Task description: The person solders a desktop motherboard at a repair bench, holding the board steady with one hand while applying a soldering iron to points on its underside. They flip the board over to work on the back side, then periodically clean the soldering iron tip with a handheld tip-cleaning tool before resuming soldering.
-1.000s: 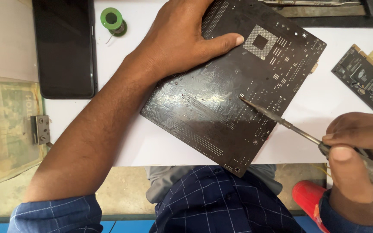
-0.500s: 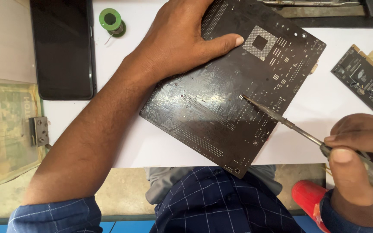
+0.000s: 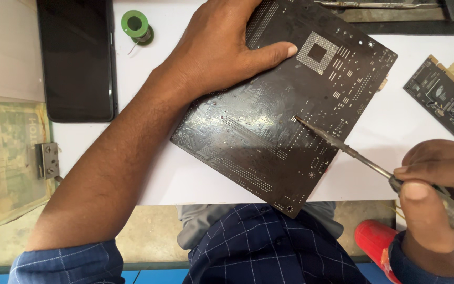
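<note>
- Two bare hands at work over a dark circuit board (image 3: 269, 131), which lies solder side up and skewed on a white sheet (image 3: 148, 173) covering the bench.
- Left hand (image 3: 222, 47) rests palm down on the board's upper left part, fingers spread flat, thumb stretched toward the square grid of pads (image 3: 316, 52). It presses the board; it grasps nothing.
- Right hand (image 3: 437, 194) is at the lower right edge of the view, clenched around the grey handle of a soldering iron (image 3: 363, 160), thumb on top.
- Iron's thin metal shaft slants up and to the left; its tip meets the board near the middle, just right of the long rows of solder points.
- Board's lower corner hangs over the sheet's near edge, above the person's lap and blue checked shirt (image 3: 258, 247).
- Black phone (image 3: 77, 58), screen dark, lies on the sheet well left of the board.
- Green solder spool (image 3: 135, 25) sits just beside the phone's upper right corner, near the left wrist.
- Smaller dark expansion card (image 3: 442, 100) lies at the right edge, apart from the board.
- Metal hinge (image 3: 48, 160) sits at the sheet's left edge.
- Red object (image 3: 377, 242) shows below the right hand; its kind cannot be told.
</note>
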